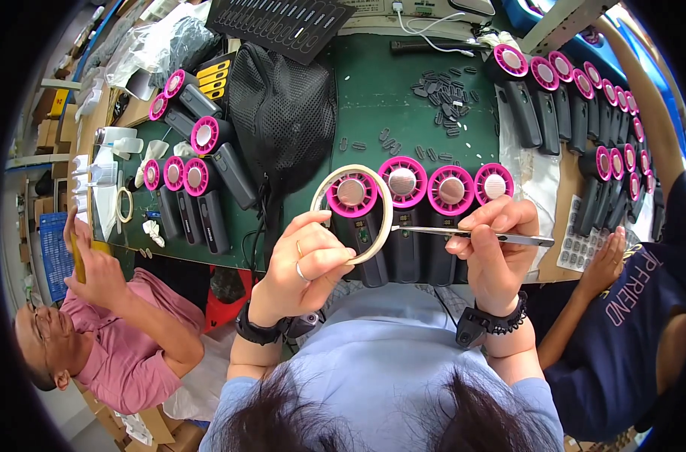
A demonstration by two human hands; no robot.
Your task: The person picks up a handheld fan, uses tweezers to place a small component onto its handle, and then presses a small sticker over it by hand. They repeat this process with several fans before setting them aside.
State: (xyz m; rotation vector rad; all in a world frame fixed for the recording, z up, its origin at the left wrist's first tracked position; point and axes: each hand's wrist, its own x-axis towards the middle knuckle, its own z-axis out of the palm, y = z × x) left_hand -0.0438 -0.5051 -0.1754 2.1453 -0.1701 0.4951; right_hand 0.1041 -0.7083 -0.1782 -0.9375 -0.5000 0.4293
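My left hand (301,260) grips a thin cream roll of tape (389,215), holding it upright like a ring above the bench. In my right hand (497,248) is a pair of metal tweezers (533,240), pinched between thumb and fingers. The tips point left and meet the right edge of the roll, or come very close to it. Below both hands stands a row of dark handheld fans with magenta rims, among them one fan (401,184) in the middle and another (450,192) beside it. One fan head (352,193) shows through the roll.
Small black parts (448,98) lie scattered on the green bench (373,75). A black mesh bag (279,113) sits left of them. More fans (207,135) stand at left and many (542,75) at right. A person in pink (132,331) and one in navy (621,331) flank me.
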